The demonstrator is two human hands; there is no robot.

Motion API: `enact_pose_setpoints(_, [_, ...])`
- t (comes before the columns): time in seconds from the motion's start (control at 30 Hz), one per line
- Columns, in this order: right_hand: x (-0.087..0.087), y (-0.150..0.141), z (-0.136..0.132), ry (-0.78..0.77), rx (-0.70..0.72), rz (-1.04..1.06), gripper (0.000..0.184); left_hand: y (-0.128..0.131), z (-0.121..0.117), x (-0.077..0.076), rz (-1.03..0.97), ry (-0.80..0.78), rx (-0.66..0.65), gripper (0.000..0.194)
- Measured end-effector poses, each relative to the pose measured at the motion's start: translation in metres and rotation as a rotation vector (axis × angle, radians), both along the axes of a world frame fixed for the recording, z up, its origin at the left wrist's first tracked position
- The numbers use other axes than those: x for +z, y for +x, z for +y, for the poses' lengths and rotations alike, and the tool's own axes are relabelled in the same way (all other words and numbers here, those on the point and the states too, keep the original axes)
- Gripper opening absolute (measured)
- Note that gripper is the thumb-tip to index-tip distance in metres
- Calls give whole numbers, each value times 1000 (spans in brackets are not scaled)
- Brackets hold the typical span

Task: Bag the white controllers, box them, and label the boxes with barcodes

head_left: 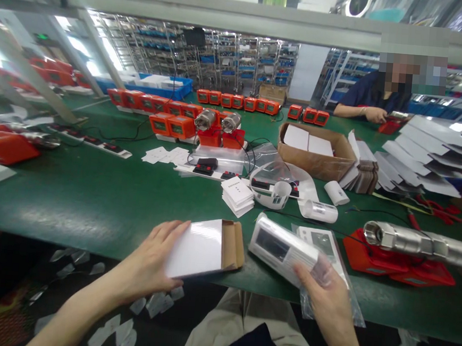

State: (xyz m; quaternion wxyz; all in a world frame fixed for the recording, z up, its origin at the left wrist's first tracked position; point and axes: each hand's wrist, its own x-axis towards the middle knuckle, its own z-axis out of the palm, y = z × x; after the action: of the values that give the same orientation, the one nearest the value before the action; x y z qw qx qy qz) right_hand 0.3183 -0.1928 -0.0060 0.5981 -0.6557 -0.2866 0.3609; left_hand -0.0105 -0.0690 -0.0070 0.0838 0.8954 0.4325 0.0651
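Observation:
My left hand point(160, 258) is closed around a flat white cardboard box point(199, 248), whose open brown end points right. In my right hand point(323, 292) is a white device with a dark display window point(275, 243), seemingly wrapped in clear plastic. The device is tilted, with its far end close to the box opening but apart from it. Under and beyond my right hand lies another pale panel in a clear plastic bag point(323, 244). A stack of small white printed leaflets point(237, 195) sits just behind the box.
Rolls of labels point(319, 211) and power strips point(205, 168) lie behind my hands. Red-orange units with metal fittings point(388, 260) stand at right. Farther back are a cardboard carton point(316, 158), stacked white boxes point(424, 156), rows of orange units point(174, 126) and a co-worker point(374, 101).

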Motion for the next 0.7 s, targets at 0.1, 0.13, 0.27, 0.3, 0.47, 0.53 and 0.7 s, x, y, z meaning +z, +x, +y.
enact_pose_setpoints(0.1, [-12,-3,13,-41,94,-29,47,-12,-7,16,-79,155,88,99])
enact_pose_setpoints(0.13, [-17,-4,19,-59,126,-74,47,-12,-11,21,-99,207,97,99])
enact_pose_setpoints(0.27, [-30,-7,39,-121,153,-240,55,-2,-29,33,-117,406,41,96])
enact_pose_setpoints(0.3, [-29,-9,40,-126,133,-274,60,2,-33,32,-108,455,24,95])
enact_pose_setpoints(0.47, [3,-24,20,82,23,-756,68,15,-43,22,-91,644,-87,79])
enact_pose_setpoints(0.53, [17,-30,9,154,178,-759,68,21,-45,19,-93,690,-157,65])
enact_pose_setpoints(0.7, [24,-33,9,8,504,-524,50,33,-48,18,-239,704,-258,69])
